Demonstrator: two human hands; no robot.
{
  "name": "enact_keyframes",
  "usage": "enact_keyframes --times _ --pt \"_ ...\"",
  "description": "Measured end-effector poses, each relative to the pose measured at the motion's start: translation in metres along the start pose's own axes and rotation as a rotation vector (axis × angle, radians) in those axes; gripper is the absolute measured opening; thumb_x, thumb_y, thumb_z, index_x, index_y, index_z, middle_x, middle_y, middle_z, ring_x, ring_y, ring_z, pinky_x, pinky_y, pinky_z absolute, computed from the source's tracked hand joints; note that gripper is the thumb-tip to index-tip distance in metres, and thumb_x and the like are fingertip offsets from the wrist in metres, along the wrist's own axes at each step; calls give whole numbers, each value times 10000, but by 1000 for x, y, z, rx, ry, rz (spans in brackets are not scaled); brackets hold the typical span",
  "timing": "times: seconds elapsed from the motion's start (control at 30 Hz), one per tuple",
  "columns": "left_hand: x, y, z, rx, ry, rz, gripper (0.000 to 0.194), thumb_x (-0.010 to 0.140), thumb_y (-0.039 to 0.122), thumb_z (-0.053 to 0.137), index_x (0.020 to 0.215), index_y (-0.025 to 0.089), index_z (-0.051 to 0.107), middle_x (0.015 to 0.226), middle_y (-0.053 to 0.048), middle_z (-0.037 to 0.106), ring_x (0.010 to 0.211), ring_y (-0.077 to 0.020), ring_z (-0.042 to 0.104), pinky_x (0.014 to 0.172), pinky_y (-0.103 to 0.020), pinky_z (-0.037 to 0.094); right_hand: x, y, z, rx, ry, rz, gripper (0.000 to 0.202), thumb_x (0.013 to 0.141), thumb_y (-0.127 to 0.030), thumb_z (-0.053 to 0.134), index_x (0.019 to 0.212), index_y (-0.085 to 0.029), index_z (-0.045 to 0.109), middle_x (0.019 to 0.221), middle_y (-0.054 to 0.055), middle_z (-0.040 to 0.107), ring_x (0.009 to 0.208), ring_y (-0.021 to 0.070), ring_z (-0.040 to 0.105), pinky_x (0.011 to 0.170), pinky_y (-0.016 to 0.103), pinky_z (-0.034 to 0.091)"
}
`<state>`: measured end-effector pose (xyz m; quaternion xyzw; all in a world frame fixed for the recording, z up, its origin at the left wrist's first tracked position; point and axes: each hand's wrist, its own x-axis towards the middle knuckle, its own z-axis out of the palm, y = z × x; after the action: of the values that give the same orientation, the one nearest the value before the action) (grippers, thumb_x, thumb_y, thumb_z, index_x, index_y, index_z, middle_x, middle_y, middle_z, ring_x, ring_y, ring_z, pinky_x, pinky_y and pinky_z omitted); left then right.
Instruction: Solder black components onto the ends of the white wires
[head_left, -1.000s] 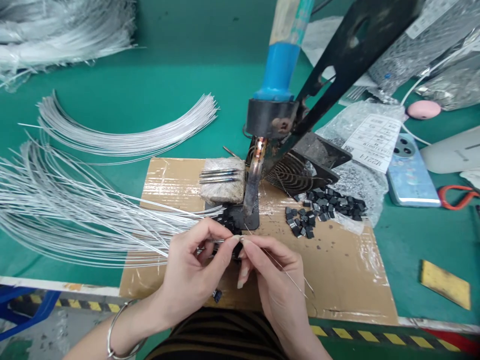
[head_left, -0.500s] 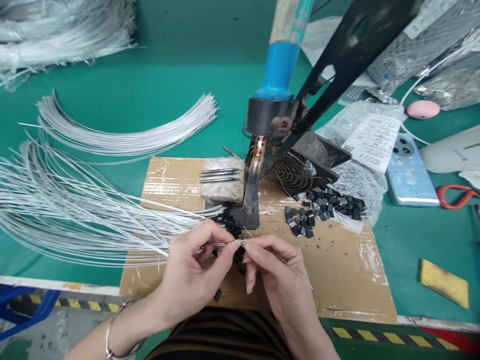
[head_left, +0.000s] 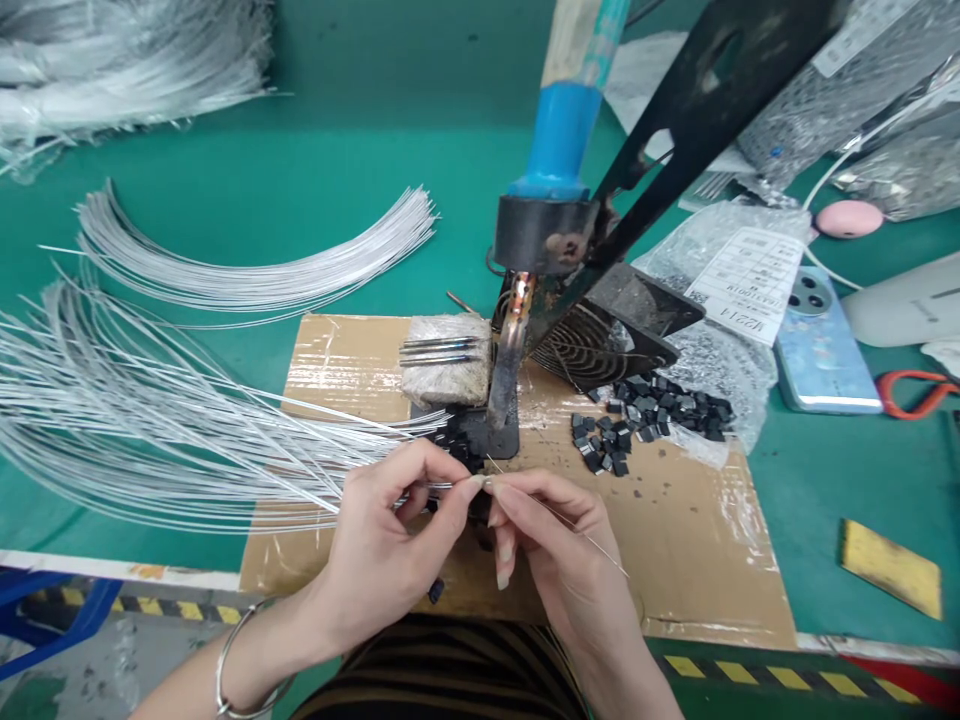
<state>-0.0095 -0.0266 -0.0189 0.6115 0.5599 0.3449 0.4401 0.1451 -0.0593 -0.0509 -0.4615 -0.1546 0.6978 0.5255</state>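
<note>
Just below the soldering iron [head_left: 510, 370], my left hand [head_left: 397, 545] pinches a white wire [head_left: 441, 486] between thumb and forefinger. My right hand [head_left: 574, 545] is closed on a strand of thin solder wire [head_left: 609, 560], which runs across the palm and pokes out above the fingertips. The fingertips of both hands meet at a tiny part that they mostly hide. Behind them, black connectors [head_left: 461, 440] cluster at the ends of a fanned bundle of white wires [head_left: 225, 440]. The iron's tip points down over a dark metal base.
Cardboard [head_left: 697, 560] covers the work spot. Loose black connectors [head_left: 652, 410] are heaped to the right, by a fan [head_left: 600, 340]. A wrapped block [head_left: 446, 375] bears several metal pins. Another wire bundle [head_left: 255, 280] lies at left. A phone [head_left: 825, 350] and yellow sponge [head_left: 891, 567] lie right.
Hardly anything differs. Both hands hold the same pinch at the same spot, and the lower fingers of my right hand have shifted very slightly.
</note>
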Motion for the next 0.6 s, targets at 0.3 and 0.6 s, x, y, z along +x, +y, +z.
enact_keyframes --times 0.3,0.6 --pt "-5 -4 7 -32 38 -52 177 934 180 684 757 189 677 551 63 540 463 -73 354 437 -210 288 -4 10 11 98 87 -41 196 788 -396 946 772 -213 877 631 -6 724 392 58 583 401 128 531" --pt "-7 -7 7 -38 40 -105 150 929 238 697 790 188 717 582 31 600 482 -95 432 468 -227 344 -9 13 1 -44 141 -134 227 837 -454 908 919 -243 901 762 51 793 539 123 661 448 198 574"
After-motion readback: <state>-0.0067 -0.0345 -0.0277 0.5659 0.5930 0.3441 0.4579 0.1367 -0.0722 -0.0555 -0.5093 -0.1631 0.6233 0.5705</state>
